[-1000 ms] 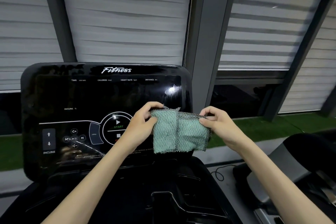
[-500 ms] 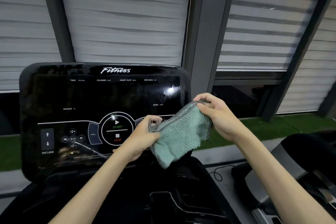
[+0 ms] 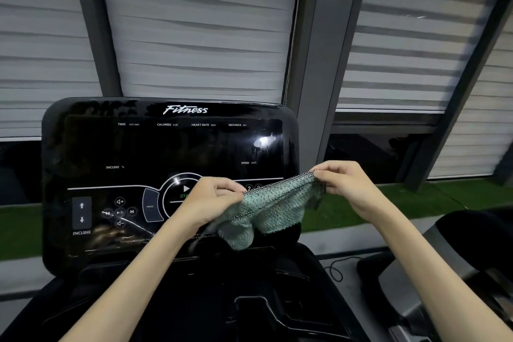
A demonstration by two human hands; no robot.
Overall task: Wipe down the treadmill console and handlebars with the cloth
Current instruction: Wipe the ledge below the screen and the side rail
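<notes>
– Teal cloth (image 3: 273,209), waffle-knit with a dark stitched hem. It's up in the air in front of the lower right of the console (image 3: 155,147). Can't tell whether the hanging part brushes the panel.
– Hands?
– Both on it. The left hand (image 3: 212,197) pinches the left edge with its fingers curled. The right hand (image 3: 347,184) pinches the hem at the upper right corner, thumb against fingertips. The cloth spans between them and the slack sags below.
– How will it handle?
– Light and limp, no stiffness; it droops wherever it isn't held. The weave is textured, so I'd guess it grips the fingers well and drags a little on gloss. Nothing fragile about it.
– Best hold for wiping?
– My call: fold or bunch it into a pad and press with a flat palm. A corner pinch leaves the rest to flap. For the handlebars, wrap it round the bar and slide.
– Console surface?
– Glossy black, with smears and a bright reflection showing. There are touch keys (image 3: 120,212) at lower left, so keep the pressure light or one might register.
– Handlebars in sight?
– Can't pick them out. There's a dark tray (image 3: 277,314) below the console and another machine (image 3: 410,272) off to the right.
</notes>
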